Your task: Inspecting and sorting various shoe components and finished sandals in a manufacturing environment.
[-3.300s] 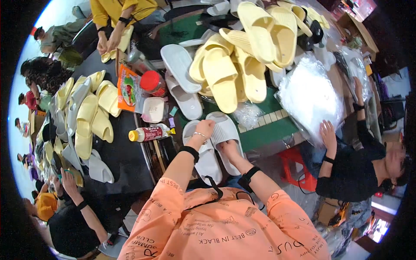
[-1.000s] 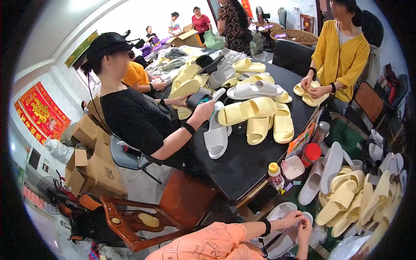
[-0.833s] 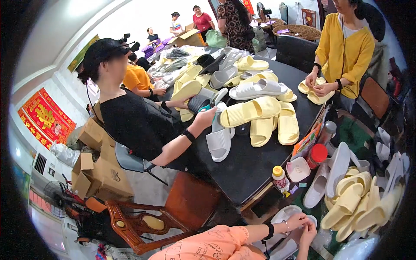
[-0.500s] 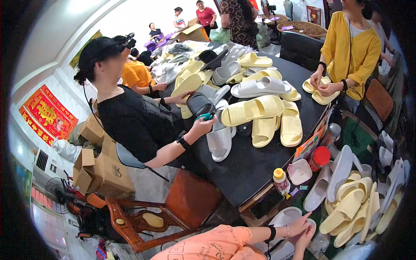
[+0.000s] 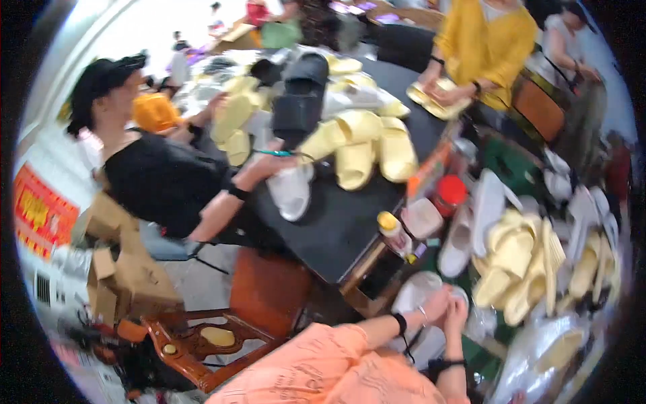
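Note:
My left hand (image 5: 436,305) and my right hand (image 5: 457,316) meet at the lower middle, fingers closed and pressed together at one end of a light grey slipper (image 5: 429,347). The hands and wrists cover part of that slipper; any small thing between the fingertips is too blurred to make out. Beside my left hand lies a second light grey slipper (image 5: 414,291). To the right of my hands is a heap of pale yellow slippers (image 5: 508,259), with a grey slipper (image 5: 456,242) leaning near it.
A bottle with a yellow cap (image 5: 395,234), a pale square container (image 5: 422,219) and a red-lidded jar (image 5: 450,194) stand by the corner of the black table (image 5: 316,249). Across it, a person in black holds teal-handled scissors (image 5: 274,153) and a black slipper (image 5: 296,111). A wooden chair (image 5: 269,289) stands left.
The view has shifted, moving the scene left and upward. My hands have drawn closer together at the grey slipper. The person in black has raised a dark slipper above the table.

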{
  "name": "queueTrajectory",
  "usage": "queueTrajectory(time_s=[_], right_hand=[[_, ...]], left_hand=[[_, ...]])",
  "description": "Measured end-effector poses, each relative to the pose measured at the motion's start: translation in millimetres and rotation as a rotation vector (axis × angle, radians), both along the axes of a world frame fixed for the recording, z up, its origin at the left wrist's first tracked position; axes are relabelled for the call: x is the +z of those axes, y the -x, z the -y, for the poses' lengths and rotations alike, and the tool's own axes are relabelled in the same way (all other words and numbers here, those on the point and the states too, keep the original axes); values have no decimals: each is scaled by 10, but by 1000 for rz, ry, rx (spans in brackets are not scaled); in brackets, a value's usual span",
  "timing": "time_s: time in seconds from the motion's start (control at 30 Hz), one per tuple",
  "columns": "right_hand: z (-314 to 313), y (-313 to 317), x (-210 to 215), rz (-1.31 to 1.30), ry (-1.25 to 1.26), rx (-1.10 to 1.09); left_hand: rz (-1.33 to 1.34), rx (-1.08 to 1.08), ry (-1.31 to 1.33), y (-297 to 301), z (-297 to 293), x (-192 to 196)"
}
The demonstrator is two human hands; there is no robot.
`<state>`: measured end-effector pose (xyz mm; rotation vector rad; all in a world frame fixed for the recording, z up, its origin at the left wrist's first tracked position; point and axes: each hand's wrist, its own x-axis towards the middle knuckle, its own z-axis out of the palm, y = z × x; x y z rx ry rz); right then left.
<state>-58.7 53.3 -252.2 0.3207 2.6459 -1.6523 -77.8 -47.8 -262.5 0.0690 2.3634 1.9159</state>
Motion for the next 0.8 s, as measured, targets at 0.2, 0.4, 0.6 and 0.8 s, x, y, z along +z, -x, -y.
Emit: queueTrajectory(time_s=[0.2, 0.4, 0.6, 0.8], right_hand=[[219, 197, 53, 0, -26, -50], [73, 86, -105, 22, 264, -44], [-24, 39, -260, -127, 173, -24], [88, 81, -72, 46, 301, -25]], left_hand=[[-32, -104, 282, 193, 363, 26], [125, -112, 138, 225, 341, 48], [426, -68, -163, 244, 319, 2], [445, -57, -251, 277, 373, -15]])
